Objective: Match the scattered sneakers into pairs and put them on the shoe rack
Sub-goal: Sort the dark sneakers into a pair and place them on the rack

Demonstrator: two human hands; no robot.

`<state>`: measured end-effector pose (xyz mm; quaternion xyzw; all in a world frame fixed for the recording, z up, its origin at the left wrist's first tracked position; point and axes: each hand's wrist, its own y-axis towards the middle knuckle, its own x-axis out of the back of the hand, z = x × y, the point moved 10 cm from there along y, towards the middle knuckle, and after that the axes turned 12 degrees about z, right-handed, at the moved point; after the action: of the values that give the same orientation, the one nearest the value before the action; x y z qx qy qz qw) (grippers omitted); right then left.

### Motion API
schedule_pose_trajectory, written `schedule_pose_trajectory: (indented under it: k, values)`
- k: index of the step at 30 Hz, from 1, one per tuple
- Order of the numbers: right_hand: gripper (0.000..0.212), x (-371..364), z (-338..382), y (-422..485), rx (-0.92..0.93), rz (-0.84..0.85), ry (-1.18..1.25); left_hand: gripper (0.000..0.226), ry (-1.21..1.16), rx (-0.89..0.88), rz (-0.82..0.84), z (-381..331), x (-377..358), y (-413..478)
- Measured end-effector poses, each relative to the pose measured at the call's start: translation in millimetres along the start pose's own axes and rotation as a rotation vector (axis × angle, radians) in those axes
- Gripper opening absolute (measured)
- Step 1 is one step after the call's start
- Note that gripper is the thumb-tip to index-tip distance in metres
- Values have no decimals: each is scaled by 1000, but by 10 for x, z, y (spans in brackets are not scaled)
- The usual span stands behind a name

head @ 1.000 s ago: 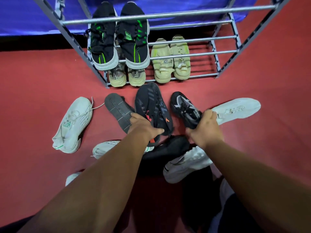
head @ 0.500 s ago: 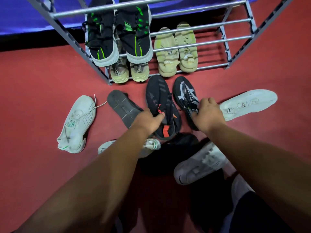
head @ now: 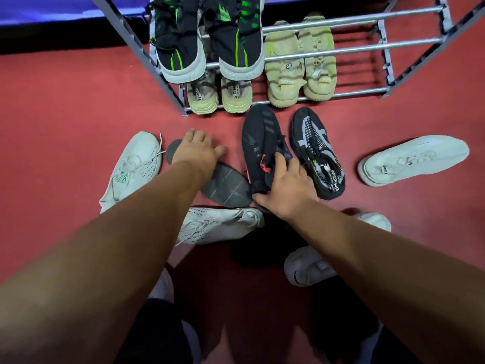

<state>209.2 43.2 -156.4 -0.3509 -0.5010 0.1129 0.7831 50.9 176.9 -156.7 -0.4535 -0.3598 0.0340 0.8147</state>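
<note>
Scattered sneakers lie on the red floor in front of the metal shoe rack (head: 349, 47). My left hand (head: 196, 151) is spread flat over the toe end of a dark sneaker lying sole up (head: 227, 185), not gripping it. My right hand (head: 286, 186) clasps the heel end of a black sneaker with red accents (head: 258, 143). Right beside that one stands a black and grey mesh sneaker (head: 315, 151), free of both hands. White sneakers lie at the left (head: 132, 168), under my arms (head: 217, 224), at the far right (head: 413, 158) and near my right forearm (head: 305, 269).
The rack holds a black and green pair (head: 207, 40) on an upper rail, with a beige pair (head: 220, 98) and beige slides (head: 299, 69) on the bottom rails. The rack's right side is bare rails. A blue surface (head: 52, 9) lies behind the rack.
My left hand let go of the black and red sneaker and moved left onto the sole-up shoe. My right hand released the mesh sneaker and shifted onto the black and red one.
</note>
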Motion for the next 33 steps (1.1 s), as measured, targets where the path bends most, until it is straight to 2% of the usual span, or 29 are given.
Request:
schedule_pose_trajectory:
  k: [3, 5, 7, 9, 11, 13, 15, 17, 19, 21, 24, 26, 29, 31, 33]
  values:
    - [133, -141, 10, 21, -32, 52, -96, 77, -63, 52, 169, 172, -262, 45]
    - [137, -201, 24, 47, -52, 63, -104, 75, -74, 73, 186, 290, -348, 21]
    - [139, -252, 30, 88, -69, 81, -50, 79, -80, 62, 185, 365, -355, -6]
    - [138, -278, 43, 126, -72, 90, -23, 82, -127, 56, 294, 438, -424, -59]
    - [134, -286, 49, 152, -64, 91, 2, 70, -202, 47, 402, 495, -533, -136]
    - [132, -256, 43, 150, -47, 79, 60, 58, -268, 57, 334, 602, -510, -213]
    - [133, -171, 15, 120, -26, 35, 106, 57, -364, 117, 145, 768, -358, -282]
    - [136, -89, -31, 84, -6, -16, 124, 70, -446, 154, -5, 849, -244, -294]
    - [138, -50, -83, 51, -2, -42, 139, 84, -497, 101, 32, 717, -279, -245]
    - [140, -43, -112, 29, -7, -53, 156, 83, -558, 87, 79, 554, -364, -196]
    - [138, -86, -160, 25, -29, -45, 184, 101, -693, 296, 36, 501, -513, -270]
    - [135, -130, -188, 37, -48, -32, 181, 113, -716, 444, 76, 474, -750, -368]
    - [130, -132, -202, 58, -63, -41, 182, 108, -857, 575, 158, 485, -1219, -437]
    - [129, -119, -206, 74, -71, -37, 177, 97, -981, 562, 158, 495, -1413, -421]
    - [128, -113, -214, 90, -73, -34, 164, 90, -998, 501, 128, 517, -1455, -389]
